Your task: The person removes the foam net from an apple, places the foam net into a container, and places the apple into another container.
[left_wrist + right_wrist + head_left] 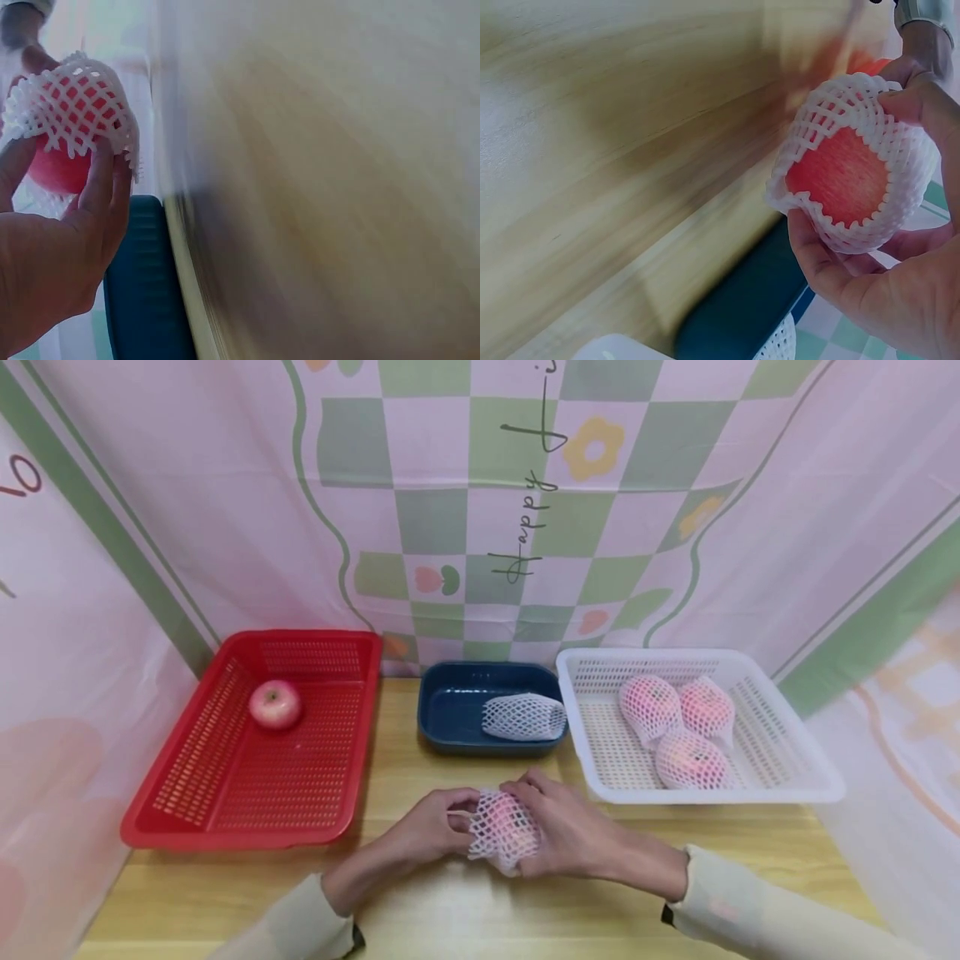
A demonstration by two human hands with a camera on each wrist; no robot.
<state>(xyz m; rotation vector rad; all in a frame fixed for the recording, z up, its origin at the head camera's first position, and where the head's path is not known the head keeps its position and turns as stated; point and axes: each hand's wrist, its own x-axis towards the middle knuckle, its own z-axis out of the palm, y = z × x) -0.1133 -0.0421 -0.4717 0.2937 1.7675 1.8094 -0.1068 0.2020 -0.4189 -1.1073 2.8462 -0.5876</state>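
Observation:
In the head view, an apple in a white foam net point(506, 828) is held between both hands above the front of the table. My right hand point(572, 833) grips the wrapped apple from its right side, thumb below and fingers over the top. On the other side my left hand point(429, 828) pinches the net's edge with curled fingers. Bare red skin of the apple point(840, 178) shows through the net's open end in the right wrist view. The left wrist view has the net point(84, 105) covering part of the apple, with the left fingertips at its rim.
A red basket point(352, 777) on the left holds one bare apple point(274, 705). Behind the hands, a dark blue tray point(450, 745) contains a white foam net point(522, 717). The white basket point(795, 777) at right holds three net-wrapped apples point(692, 762). A patterned curtain point(517, 510) hangs behind.

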